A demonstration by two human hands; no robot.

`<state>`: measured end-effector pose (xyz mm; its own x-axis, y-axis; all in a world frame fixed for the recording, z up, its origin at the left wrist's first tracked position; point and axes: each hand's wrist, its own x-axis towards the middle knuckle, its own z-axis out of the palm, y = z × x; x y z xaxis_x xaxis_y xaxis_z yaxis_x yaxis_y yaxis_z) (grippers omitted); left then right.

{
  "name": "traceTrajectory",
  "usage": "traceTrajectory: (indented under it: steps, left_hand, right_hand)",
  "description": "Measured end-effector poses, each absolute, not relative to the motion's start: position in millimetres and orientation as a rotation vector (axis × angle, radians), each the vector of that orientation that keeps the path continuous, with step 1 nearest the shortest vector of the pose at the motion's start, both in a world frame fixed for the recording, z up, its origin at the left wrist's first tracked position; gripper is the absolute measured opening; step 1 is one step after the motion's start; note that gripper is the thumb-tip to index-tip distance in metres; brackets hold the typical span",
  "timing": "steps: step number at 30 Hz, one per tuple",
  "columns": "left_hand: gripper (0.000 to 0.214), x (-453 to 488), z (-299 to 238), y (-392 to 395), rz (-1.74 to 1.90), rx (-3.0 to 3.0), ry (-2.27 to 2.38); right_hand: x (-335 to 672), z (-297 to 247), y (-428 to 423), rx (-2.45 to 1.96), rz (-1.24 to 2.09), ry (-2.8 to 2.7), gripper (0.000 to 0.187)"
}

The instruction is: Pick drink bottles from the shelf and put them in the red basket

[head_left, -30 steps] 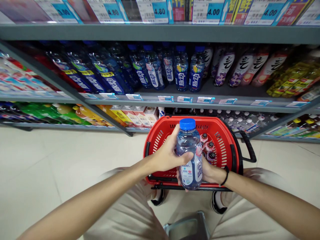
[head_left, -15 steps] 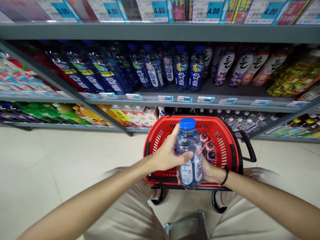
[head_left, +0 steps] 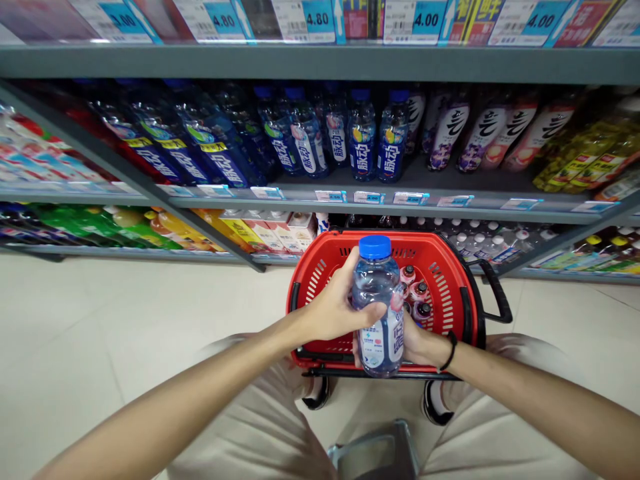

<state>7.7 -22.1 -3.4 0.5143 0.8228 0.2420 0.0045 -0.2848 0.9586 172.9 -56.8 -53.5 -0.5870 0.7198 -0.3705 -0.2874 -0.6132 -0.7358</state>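
Note:
A clear drink bottle with a blue cap is held upright over the red shopping basket. My left hand is closed around its left side, thumb across the front and fingers behind. From the right and behind, my right hand supports the same bottle; most of its fingers are hidden by it. A pink and white label faces partly to the right. Inside the basket stand several small dark-capped bottles, partly covered by the held bottle.
Blue-capped drink bottles and slanted white-labelled bottles line the shelf ahead. The basket's black handle sticks out to the right. A low grey stool is between my legs, on the pale tiled floor.

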Motion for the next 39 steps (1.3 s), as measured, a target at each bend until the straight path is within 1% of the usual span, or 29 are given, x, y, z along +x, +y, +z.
traceTrajectory:
  steps: [5, 8, 11, 14, 17, 21, 25, 27, 29, 31, 34, 37, 39]
  left_hand:
    - [0.078, 10.1, -1.2, -20.8, 0.943, 1.63, 0.699]
    - [0.069, 8.7, -2.0, -12.3, 0.933, 1.567, 0.724]
    - [0.055, 0.6, -8.8, 4.0, 0.882, 1.629, 0.833]
    - [0.053, -10.2, -20.4, 21.3, 0.803, 1.701, 0.944]
    - [0.054, -17.1, -30.2, 33.9, 0.742, 1.673, 0.98]
    - [0.056, -22.4, -36.1, 47.6, 0.705, 1.604, 1.009]
    - [0.067, -33.5, -37.3, 60.8, 0.654, 1.569, 1.041]
    - [0.066, -40.9, -33.5, 63.0, 0.635, 1.637, 1.059]
    - [0.06, -47.7, -25.4, 60.9, 0.619, 1.74, 1.083]
    - [0.054, -53.0, -15.1, 56.0, 0.558, 1.85, 1.093]
    - [0.052, -56.1, -5.8, 48.5, 0.416, 1.923, 1.123]
    - [0.055, -52.5, -13.4, 43.9, 0.236, 2.001, 1.154]
    - [0.054, -47.4, -27.4, 41.5, 0.102, 2.133, 1.138]
  right_hand:
    - [170.9, -55.3, -57.8, -0.934, 2.193, -0.783, 0.07]
    - [170.8, -57.6, -54.6, -0.963, 2.147, -0.76, 0.065]
    - [173.0, -65.6, -48.9, -1.033, 2.011, -0.776, 0.058]
    - [178.1, -77.6, -45.3, -1.151, 1.912, -0.79, 0.052]
    - [182.4, -81.9, -46.1, -1.257, 1.965, -0.761, 0.051]
    - [182.3, -70.2, -46.2, -1.259, 2.075, -0.87, 0.049]
    - [181.4, -59.7, -38.8, -1.264, 2.089, -0.965, 0.047]
    - [182.5, -57.9, -34.2, -1.277, 2.082, -0.999, 0.044]
    - [184.3, -57.6, -29.8, -1.28, 2.108, -1.015, 0.039]
    - [185.7, -58.9, -26.0, -1.28, 2.186, -1.01, 0.036]
    - [185.6, -63.8, -20.9, -1.341, 2.252, -1.129, 0.035]
    - [183.8, -66.8, -15.7, -1.427, 2.118, -1.492, 0.022]
    - [183.2, -64.1, -12.2, -1.445, 2.059, -1.595, 0.019]
